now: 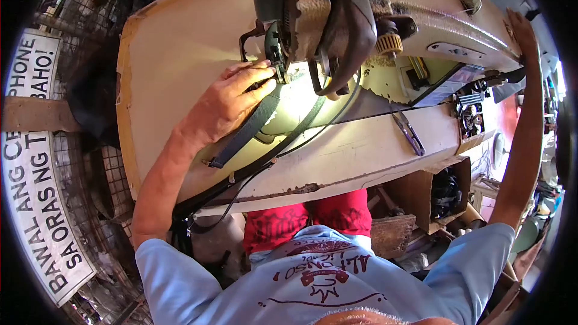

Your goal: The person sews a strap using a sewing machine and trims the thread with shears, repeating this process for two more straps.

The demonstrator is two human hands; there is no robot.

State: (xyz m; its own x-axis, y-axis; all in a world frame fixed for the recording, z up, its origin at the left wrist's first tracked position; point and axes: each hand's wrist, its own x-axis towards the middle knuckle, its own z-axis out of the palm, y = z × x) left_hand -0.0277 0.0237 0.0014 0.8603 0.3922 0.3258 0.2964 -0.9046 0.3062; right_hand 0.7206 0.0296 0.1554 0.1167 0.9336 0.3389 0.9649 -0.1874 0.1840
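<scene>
Light-blue shirt [337, 277] fills the foreground of the head view as a person sits at a worn sewing table [174, 48], left hand [232, 105] laid flat, fingers together, pressing a black strap [247, 129] down beside the presser foot [278, 60], seemingly to keep it lined up for stitching. Right hand [521, 31] reaches to the far end of the sewing machine [433, 18], probably for its wheel, though whether those fingers grip cannot be told.
</scene>
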